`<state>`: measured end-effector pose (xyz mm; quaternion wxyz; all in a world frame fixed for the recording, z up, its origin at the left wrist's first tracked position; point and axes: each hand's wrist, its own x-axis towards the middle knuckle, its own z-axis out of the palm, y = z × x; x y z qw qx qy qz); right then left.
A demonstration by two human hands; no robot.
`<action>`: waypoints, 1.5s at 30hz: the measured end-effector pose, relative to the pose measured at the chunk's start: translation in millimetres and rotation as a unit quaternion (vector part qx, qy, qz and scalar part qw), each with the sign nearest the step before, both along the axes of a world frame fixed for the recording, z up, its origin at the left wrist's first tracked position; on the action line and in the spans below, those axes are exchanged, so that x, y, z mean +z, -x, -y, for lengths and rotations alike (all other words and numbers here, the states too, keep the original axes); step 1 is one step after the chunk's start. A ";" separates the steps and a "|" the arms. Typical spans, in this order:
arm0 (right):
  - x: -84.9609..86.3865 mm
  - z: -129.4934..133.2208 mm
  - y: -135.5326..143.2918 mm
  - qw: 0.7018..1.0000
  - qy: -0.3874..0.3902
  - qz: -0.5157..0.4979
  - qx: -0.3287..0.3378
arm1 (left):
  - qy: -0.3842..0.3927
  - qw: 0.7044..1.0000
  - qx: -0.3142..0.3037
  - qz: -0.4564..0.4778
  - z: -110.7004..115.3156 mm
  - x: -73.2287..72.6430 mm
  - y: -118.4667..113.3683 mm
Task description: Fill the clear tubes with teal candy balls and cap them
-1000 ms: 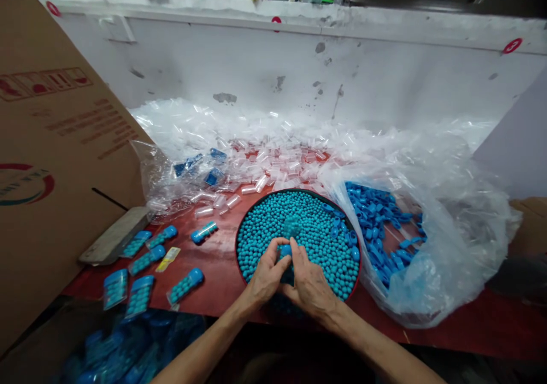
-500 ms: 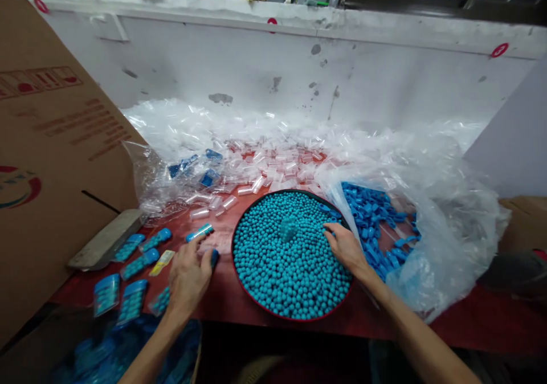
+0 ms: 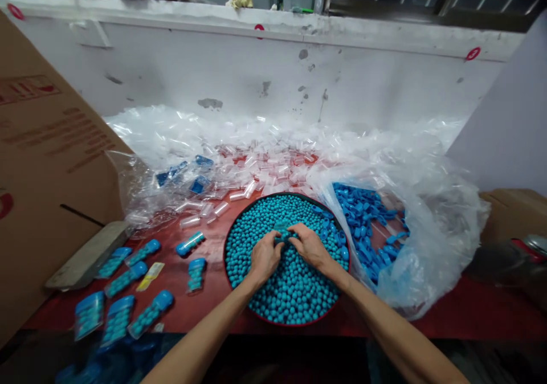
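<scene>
A round tray [image 3: 226, 276] with a dark and red rim is full of small turquoise balls [image 3: 294, 298]. Over its middle my two hands meet, fingertips close together. Between the fingers of my left hand [image 3: 265, 254] is a small clear container [image 3: 282, 233] that looks filled with balls. My right hand [image 3: 311, 248] pinches at the container's other side; whatever its fingertips hold is hidden. Loose blue caps [image 3: 335, 236] lie on the balls along the tray's right edge. Left of the tray lie capped containers of balls [image 3: 196, 274].
Several more filled containers [image 3: 117, 318] lie by a grey bar [image 3: 92, 258] and a cardboard box [image 3: 55, 144]. Behind the tray spread clear empty tubes [image 3: 273, 170]. To the right, an open plastic bag [image 3: 440, 247] holds blue caps [image 3: 367, 219]. A white wall [image 3: 171, 76] stands behind.
My left hand has left the filled containers and moved right to the tray's middle. My right hand has moved left from the tray's right edge to meet it. The view has shifted slightly.
</scene>
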<state>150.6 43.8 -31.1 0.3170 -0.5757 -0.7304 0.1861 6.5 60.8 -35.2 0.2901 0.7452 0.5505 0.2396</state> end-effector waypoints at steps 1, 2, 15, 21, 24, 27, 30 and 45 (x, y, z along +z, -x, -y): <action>-0.1 2.3 0.1 1.000 -0.003 0.002 0.003 | -0.004 1.000 -0.008 -0.009 0.0 -0.4 -0.5; -0.1 4.4 0.5 1.000 -0.004 0.009 0.005 | -0.008 1.000 -0.016 -0.020 -0.1 -0.4 -0.9; 24.7 1.1 -63.4 0.911 0.136 0.312 -0.231 | 0.004 0.997 -0.080 0.013 -3.4 10.4 8.1; 14.0 -14.6 -52.0 0.918 0.150 0.311 -0.197 | 0.130 0.963 -0.100 0.214 -7.2 5.7 13.7; 13.9 -12.5 -53.4 0.924 0.157 0.298 -0.180 | 0.202 0.937 -0.098 0.268 -3.6 6.7 17.1; 20.1 -9.0 -51.9 0.941 0.145 0.263 -0.155 | 0.244 0.933 -0.070 0.254 0.4 9.8 16.6; 22.8 -6.0 -34.1 0.987 0.122 0.076 -0.069 | 0.238 0.935 -0.067 0.253 2.4 12.0 13.1; 21.5 6.9 -10.3 0.910 0.258 -0.323 -0.013 | 0.159 0.952 -0.107 0.239 7.1 8.8 19.3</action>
